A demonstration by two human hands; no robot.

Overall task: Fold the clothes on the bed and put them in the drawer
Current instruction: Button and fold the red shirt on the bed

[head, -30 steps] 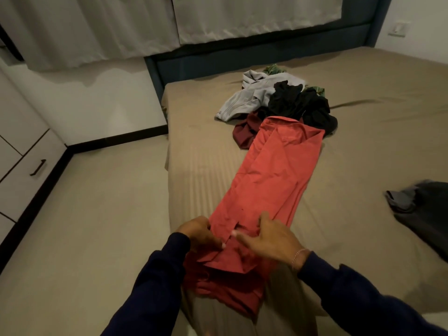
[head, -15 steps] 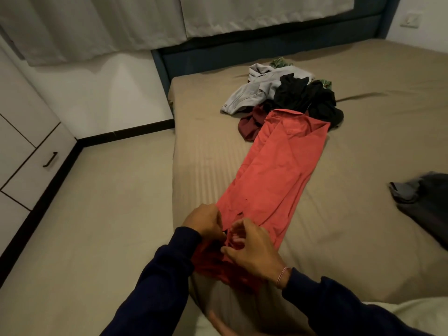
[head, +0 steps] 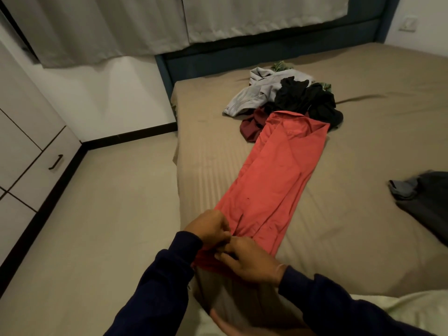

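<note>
A red shirt (head: pixel 278 175) lies folded into a long narrow strip on the tan bed (head: pixel 378 238), running from the near left corner toward a pile of clothes. My left hand (head: pixel 209 227) and my right hand (head: pixel 249 259) both pinch the shirt's near end at the bed's edge, fingers closed on the cloth. The pile holds a grey garment (head: pixel 257 94), black clothes (head: pixel 308 100), a maroon piece (head: pixel 252 124) and a bit of green fabric (head: pixel 281 65). White drawers with a dark handle (head: pixel 56 162) stand at the left wall.
A dark grey garment (head: pixel 424 202) lies at the bed's right edge of view. A blue headboard (head: pixel 266 54) and grey curtains (head: pixel 145 25) are behind the bed. Beige floor (head: pixel 97 226) runs between bed and drawers. A pale cloth (head: pixel 400 309) shows at the bottom right.
The shirt's hanging near end has been gathered up onto the bed edge. Both hands came together and closed on it; the right hand went from flat and open to gripping.
</note>
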